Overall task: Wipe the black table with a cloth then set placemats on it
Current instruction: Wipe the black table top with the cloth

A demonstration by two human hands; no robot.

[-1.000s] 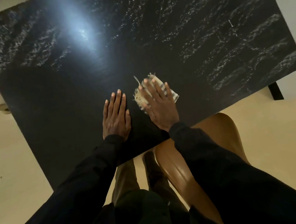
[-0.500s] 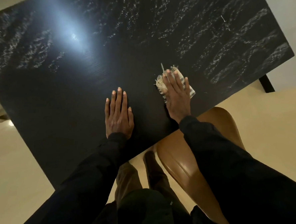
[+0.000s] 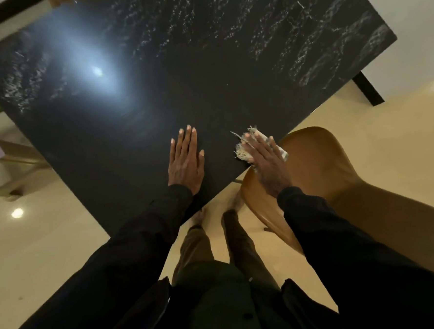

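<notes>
Moved: right hand (image 3: 267, 166) and cloth (image 3: 243, 153) have slid back to the near edge of the table (image 3: 205, 76), right of centre; the palm now overhangs the chair (image 3: 324, 157).
Right hand: flat, fingers straight, pressing the cloth down.
Left hand (image 3: 185, 163): spread flat on the tabletop at centre frame, holding nothing, as before.
Cloth: small and folded, frayed fringe showing left of the fingers, at the table's edge.
Handling: likely light, soft and limp; best pressed under a flat palm or pinched at a fold.
Table: pale streaks at upper right and upper left; no placemats in view.
Writing: none readable.
</notes>
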